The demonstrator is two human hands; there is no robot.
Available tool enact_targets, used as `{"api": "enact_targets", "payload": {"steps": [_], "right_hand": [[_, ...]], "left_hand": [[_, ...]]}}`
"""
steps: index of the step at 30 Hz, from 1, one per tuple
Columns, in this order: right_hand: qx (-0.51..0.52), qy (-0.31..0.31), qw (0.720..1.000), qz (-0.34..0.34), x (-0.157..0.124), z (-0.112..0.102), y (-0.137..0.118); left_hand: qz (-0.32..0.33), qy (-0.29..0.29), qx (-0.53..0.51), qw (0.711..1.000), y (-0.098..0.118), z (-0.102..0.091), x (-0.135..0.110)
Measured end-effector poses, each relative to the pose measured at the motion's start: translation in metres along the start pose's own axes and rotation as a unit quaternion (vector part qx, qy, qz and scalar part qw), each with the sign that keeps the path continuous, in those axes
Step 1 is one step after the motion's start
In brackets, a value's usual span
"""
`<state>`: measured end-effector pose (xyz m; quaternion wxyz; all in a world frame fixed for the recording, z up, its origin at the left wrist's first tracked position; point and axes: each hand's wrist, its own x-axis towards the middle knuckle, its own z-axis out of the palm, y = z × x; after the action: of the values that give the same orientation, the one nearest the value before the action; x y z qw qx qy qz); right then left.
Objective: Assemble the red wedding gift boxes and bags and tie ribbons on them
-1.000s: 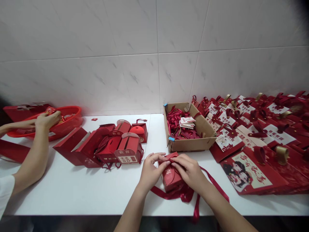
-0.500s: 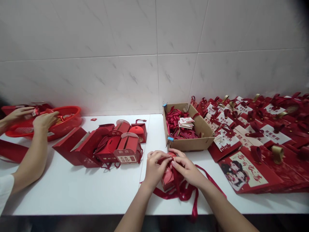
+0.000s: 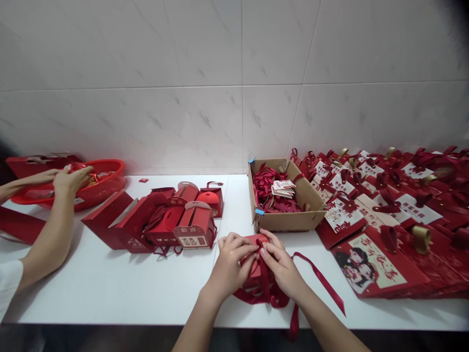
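Okay, my left hand (image 3: 234,261) and right hand (image 3: 281,264) both pinched closed on dark-red ribbon (image 3: 265,278) | red box (image 3: 254,279) under them on white table (image 3: 146,293) | tying step, I reckon (fiddly) | next pull probably wants even tension

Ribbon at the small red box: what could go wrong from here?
One end of the ribbon hangs over the front edge of the white table, so it might snag.
A loose length lies beside the right forearm, which could catch it.
The left hand and right hand pinch ribbon atop the small red box; a hard pull might crease it.
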<state>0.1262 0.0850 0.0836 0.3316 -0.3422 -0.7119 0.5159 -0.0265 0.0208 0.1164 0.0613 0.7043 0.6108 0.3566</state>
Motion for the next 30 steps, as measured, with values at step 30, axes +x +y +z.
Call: {"api": "enact_targets", "payload": {"steps": [30], "right_hand": [[-0.042,0.001,0.992,-0.117,0.023,-0.026,-0.020]], "left_hand": [[0.074,0.103,0.034,0.991,-0.009,0.004,-0.002]]}}
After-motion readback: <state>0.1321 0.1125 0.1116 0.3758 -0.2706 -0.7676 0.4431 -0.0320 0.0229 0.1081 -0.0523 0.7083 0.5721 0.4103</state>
